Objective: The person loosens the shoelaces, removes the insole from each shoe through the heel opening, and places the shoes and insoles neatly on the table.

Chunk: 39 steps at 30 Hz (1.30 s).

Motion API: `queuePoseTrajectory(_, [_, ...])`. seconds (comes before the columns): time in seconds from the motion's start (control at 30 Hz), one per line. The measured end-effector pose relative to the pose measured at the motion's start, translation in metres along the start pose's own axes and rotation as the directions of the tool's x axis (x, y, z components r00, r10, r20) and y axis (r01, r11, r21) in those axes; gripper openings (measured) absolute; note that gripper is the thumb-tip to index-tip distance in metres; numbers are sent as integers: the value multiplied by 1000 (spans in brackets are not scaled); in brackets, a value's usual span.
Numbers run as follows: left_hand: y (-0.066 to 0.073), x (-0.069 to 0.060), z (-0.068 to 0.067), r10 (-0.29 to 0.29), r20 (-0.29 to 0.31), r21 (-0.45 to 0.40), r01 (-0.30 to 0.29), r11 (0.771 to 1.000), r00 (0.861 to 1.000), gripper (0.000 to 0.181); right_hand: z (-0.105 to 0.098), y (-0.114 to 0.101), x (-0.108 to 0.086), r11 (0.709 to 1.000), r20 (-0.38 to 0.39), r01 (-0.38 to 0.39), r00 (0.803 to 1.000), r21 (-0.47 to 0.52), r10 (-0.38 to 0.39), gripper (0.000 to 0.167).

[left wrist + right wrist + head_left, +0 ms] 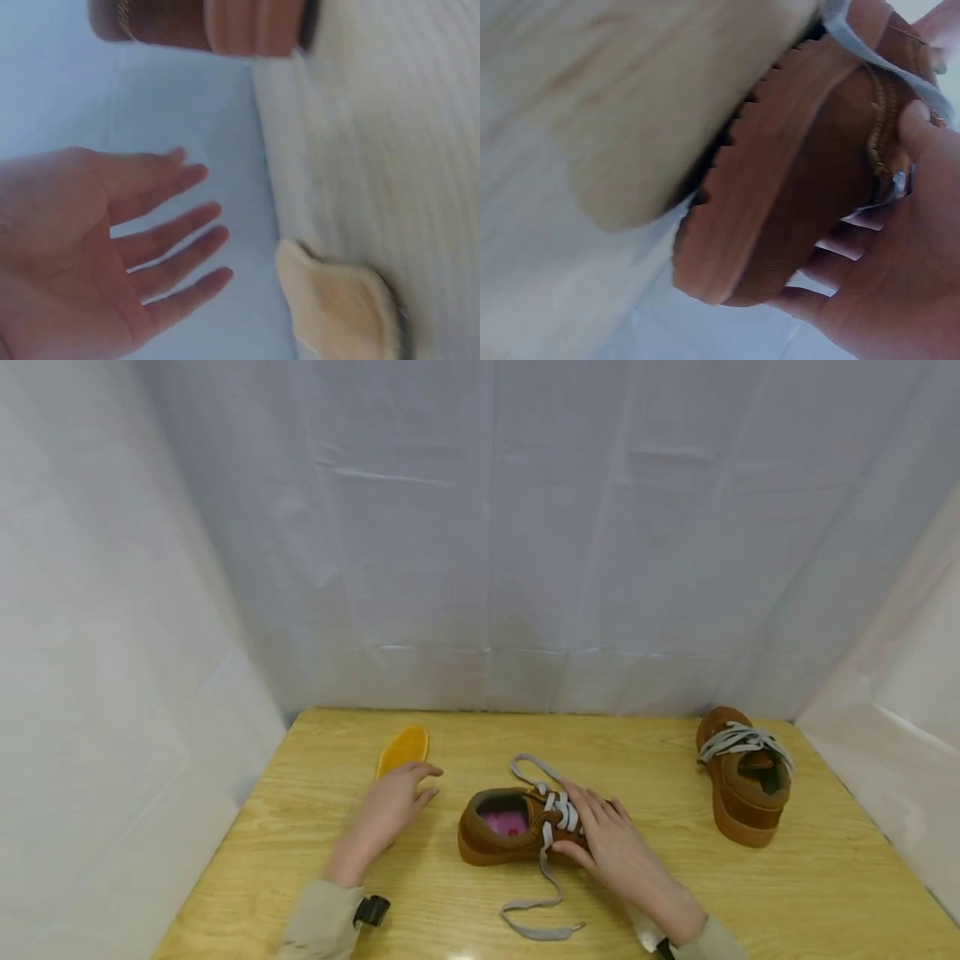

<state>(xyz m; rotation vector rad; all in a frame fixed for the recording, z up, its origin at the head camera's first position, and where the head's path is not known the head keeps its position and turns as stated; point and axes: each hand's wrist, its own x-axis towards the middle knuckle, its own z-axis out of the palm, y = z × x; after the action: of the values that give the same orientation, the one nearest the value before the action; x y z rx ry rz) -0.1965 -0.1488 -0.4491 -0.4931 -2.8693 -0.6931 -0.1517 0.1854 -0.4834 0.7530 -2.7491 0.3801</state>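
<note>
white sheeting [480, 568] hangs behind and beside a pale wooden tabletop [637, 747], the field i follow from a distance. near the front centre, a brown lace-up shoe [480, 852] rests sole down, its toe pointing to the right side of the view; a pink lining [502, 821] shows through its opening, and a loose grey lace [549, 934] trails toward the front. the right hand [618, 856] holds the forefoot, thumb on the near side and fingers over the laced top and far side. the left hand [386, 814] has its fingers spread and relaxed, holding nothing; from the head view it overlaps a yellow insole [405, 747], but the left wrist view shows a gap between them. a second brown shoe [750, 814] stands apart at the right rear.

as to technique, i judge that the right hand does best with light, even pressure, enough to steady the shoe without crushing the upper. for the left hand, i would favour a low approach and a pinch at the insole's rim, since so thin a piece may slide or bend if pushed flat. i would keep the trailing lace clear of both wrists.
</note>
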Motion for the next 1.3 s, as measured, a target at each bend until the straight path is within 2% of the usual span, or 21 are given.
queuePoseTrajectory(0.1, [13, 6, 0, 52, -33, -25, -53, 998, 998, 23, -6, -3, 0, 998, -35, 26, 999, -64, -29, 85])
queuePoseTrajectory(0.17, [20, 9, 0, 69, -33, -45, -70, 997, 997, 23, -11, -6, 0, 995, -77, 53, 995, -90, -60, 83])
queuePoseTrajectory(0.27, [29, 14, 1, 93, -17, -74, -94, 993, 996, 24, -22, -13, 3, 987, -168, 138, 974, -88, -151, 73])
queuePoseTrajectory(0.33, [35, 17, 3, 125, -3, -106, -125, 986, 992, 24, -29, -19, 4, 969, -239, 236, 940, -66, -245, 62])
queuePoseTrajectory(0.43, [42, 22, 8, 191, 17, -150, -186, 971, 981, 25, -33, -32, 3, 912, -311, 408, 862, -47, -401, 43])
queuePoseTrajectory(0.47, [44, 23, 10, 212, 25, -170, -205, 964, 977, 26, -33, -36, 2, 890, -310, 453, 841, -42, -443, 37])
queuePoseTrajectory(0.53, [47, 26, 14, 245, 45, -207, -231, 951, 969, 28, -29, -43, -3, 857, -261, 515, 826, -11, -500, 26])
queuePoseTrajectory(0.57, [49, 27, 16, 254, 59, -226, -235, 945, 965, 30, -26, -46, -5, 849, -216, 529, 829, 4, -515, 25])
queuePoseTrajectory(0.63, [52, 30, 21, 266, 84, -260, -237, 936, 960, 32, -20, -50, -10, 850, -101, 526, 848, 23, -521, 33])
queuePoseTrajectory(0.73, [55, 33, 28, 267, 128, -309, -218, 926, 955, 37, -13, -54, -15, 882, 100, 469, 876, 47, -471, 44])
queuePoseTrajectory(0.83, [56, 36, 34, 267, 175, -358, -192, 914, 948, 42, -10, -56, -18, 910, 227, 412, 882, 49, -412, 44])
queuePoseTrajectory(0.9, [56, 37, 38, 268, 201, -388, -174, 905, 942, 43, -7, -56, -19, 913, 249, 406, 881, 37, -402, 38])
queuePoseTrajectory(1.03, [55, 38, 41, 289, 231, -427, -170, 888, 929, 42, -2, -55, -22, 906, 208, 423, 886, 3, -414, 22])
queuePoseTrajectory(1.1, [54, 39, 41, 299, 242, -437, -172, 883, 923, 41, 0, -54, -24, 913, 216, 406, 890, 28, -402, 14])
queuePoseTrajectory(1.23, [53, 40, 42, 315, 261, -440, -178, 880, 913, 39, 0, -53, -24, 932, 277, 343, 890, 117, -363, 12])
queuePoseTrajectory(1.3, [53, 40, 42, 323, 267, -441, -183, 879, 908, 39, -1, -52, -24, 935, 253, 330, 901, 130, -353, 12])
